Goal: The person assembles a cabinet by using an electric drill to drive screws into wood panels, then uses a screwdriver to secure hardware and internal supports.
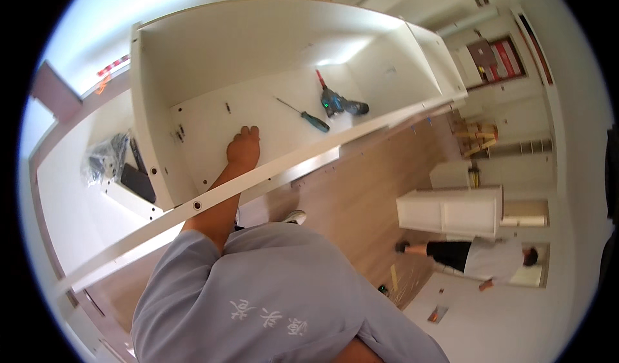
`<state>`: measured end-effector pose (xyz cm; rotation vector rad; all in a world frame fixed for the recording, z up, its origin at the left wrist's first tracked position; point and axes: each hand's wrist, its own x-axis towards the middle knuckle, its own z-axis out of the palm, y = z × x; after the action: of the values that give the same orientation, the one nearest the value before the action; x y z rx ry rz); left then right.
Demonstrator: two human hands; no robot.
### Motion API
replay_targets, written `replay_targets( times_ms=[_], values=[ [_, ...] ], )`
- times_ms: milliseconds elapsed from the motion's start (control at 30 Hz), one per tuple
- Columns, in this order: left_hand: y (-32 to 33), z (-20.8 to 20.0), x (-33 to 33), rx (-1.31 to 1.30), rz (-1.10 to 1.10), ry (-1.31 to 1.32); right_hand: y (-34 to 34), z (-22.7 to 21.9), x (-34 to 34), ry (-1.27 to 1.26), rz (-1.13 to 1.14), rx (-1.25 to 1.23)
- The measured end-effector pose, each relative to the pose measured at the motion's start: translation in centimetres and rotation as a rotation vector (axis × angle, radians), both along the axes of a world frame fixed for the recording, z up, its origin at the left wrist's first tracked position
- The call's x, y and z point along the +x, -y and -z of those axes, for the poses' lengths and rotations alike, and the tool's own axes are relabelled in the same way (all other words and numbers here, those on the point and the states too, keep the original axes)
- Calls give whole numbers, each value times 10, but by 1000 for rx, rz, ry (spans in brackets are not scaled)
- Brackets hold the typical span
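Head view: a white, open, rectangular board cabinet spans the upper left and centre of the frame. Inside, the left hand has curled fingers; whether they hold anything I cannot tell. The cabinet looks heavy, stiff and smooth, with chip-prone corners; its long front edge should grip best.

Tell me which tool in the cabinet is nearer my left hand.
The slim, teal-handled screwdriver: it lies between your left hand and the bulkier, red-tipped drill, which is farther right.
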<state>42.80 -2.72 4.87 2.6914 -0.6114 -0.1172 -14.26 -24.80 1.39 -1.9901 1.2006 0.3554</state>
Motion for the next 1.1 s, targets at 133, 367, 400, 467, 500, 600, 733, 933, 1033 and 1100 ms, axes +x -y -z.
replay_targets(
  times_ms=[133,367,400,467,500,600,733,933,1033,1100],
  values=[
    [3,9,-1,16,26,24,75,-16,139,102,-334,-25],
    [-28,9,-24,-1076,-435,-835,112,-85,395,624,-901,-268],
    [-38,8,-36,-1306,-509,-1047,109,-92,415,763,-991,-355],
    [-57,3,-91,-1612,-550,-1221,106,-103,449,731,-1039,-319],
    [-60,-13,-122,-1750,-627,-1286,106,-104,463,709,-1060,-327],
    [-51,-44,-210,-2024,-813,-1312,119,-35,500,670,-1065,-531],
    [-17,-51,-284,-2071,-907,-1160,138,-12,525,697,-1122,-419],
    [9,-52,-311,-1907,-758,-1021,146,-62,467,835,-1092,99],
    [13,-56,-296,-1772,-677,-1027,150,-94,407,641,-1042,274],
    [20,-72,-280,-1653,-656,-1074,157,-107,365,590,-968,463]
  ],
)
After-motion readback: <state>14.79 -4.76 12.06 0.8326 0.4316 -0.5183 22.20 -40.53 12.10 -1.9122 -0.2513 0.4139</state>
